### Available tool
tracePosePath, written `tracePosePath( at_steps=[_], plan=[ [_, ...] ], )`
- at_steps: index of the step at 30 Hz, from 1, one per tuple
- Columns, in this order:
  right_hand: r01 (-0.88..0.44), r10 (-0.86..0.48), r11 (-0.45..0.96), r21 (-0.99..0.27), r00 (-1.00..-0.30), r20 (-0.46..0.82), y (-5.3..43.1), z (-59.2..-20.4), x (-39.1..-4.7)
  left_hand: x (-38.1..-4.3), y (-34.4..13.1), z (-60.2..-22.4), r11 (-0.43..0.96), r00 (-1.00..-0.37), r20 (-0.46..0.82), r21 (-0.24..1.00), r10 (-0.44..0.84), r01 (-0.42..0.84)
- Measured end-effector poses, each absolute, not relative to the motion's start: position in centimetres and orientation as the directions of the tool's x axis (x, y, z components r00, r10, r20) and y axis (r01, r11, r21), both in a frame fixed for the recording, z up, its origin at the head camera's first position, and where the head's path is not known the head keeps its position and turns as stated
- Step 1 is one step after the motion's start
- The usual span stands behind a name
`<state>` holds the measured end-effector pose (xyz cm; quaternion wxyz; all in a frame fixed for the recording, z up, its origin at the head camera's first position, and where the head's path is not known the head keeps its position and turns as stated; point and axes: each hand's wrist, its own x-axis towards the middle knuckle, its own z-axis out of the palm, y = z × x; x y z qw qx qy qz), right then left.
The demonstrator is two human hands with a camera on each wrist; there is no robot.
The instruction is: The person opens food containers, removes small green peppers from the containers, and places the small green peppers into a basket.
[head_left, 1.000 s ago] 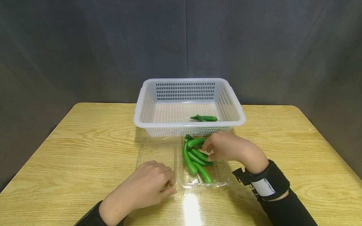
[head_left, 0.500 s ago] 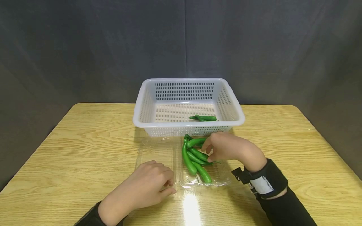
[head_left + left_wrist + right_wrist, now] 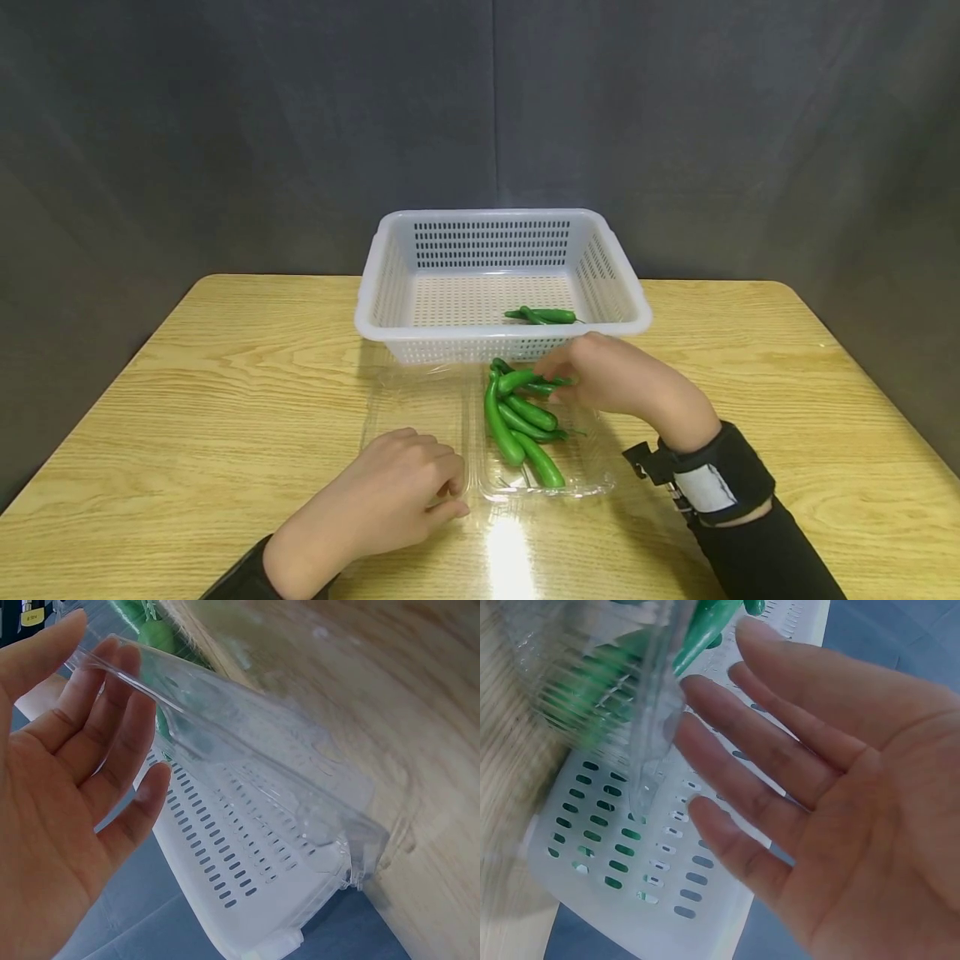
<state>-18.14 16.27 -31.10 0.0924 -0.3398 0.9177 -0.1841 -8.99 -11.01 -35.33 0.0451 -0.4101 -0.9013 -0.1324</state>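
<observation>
Several green chili peppers lie in the right half of a clear hinged plastic container. My right hand hovers over the far right of the pile. In the right wrist view its fingers are loosely bent beside the container's clear wall, with no pepper between them and the thumb. My left hand lies at the near edge of the container's bare left half. The left wrist view has its fingers relaxed, with their tips at the clear rim.
Behind the container stands a white perforated basket. A few more green peppers lie in its right part. Wood-grain tabletop spreads to both sides, and a dark grey curtain hangs behind.
My right hand has moved slightly away from me, toward the basket, uncovering more of the peppers beneath it. My left hand stays in the same place.
</observation>
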Motion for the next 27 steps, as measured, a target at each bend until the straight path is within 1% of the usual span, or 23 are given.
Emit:
tracePosePath(
  at_steps=[6, 13, 21, 27],
  plan=[
    [-0.640, -0.690, 0.665, -0.385, -0.724, 0.014, 16.1, -31.5, -18.4, -9.0, -11.0, -35.3, 0.626, -0.661, 0.182, 0.219, 0.728, 0.749],
    [-0.617, -0.675, 0.683, -0.391, -0.738, -0.015, 15.9, -31.9, -18.4, -9.0, -11.0, -35.3, 0.625, -0.658, 0.179, 0.212, 0.731, 0.752],
    [-0.647, -0.705, 0.649, -0.400, -0.709, 0.003, 15.7, -32.7, -18.6, -8.9, -11.0, -35.4, 0.628, -0.661, 0.177, 0.210, 0.729, 0.749],
    [-0.644, -0.697, 0.664, -0.380, -0.717, -0.001, 15.5, -33.0, -18.7, -9.0, -11.0, -35.4, 0.627, -0.659, 0.175, 0.207, 0.731, 0.751]
  ],
)
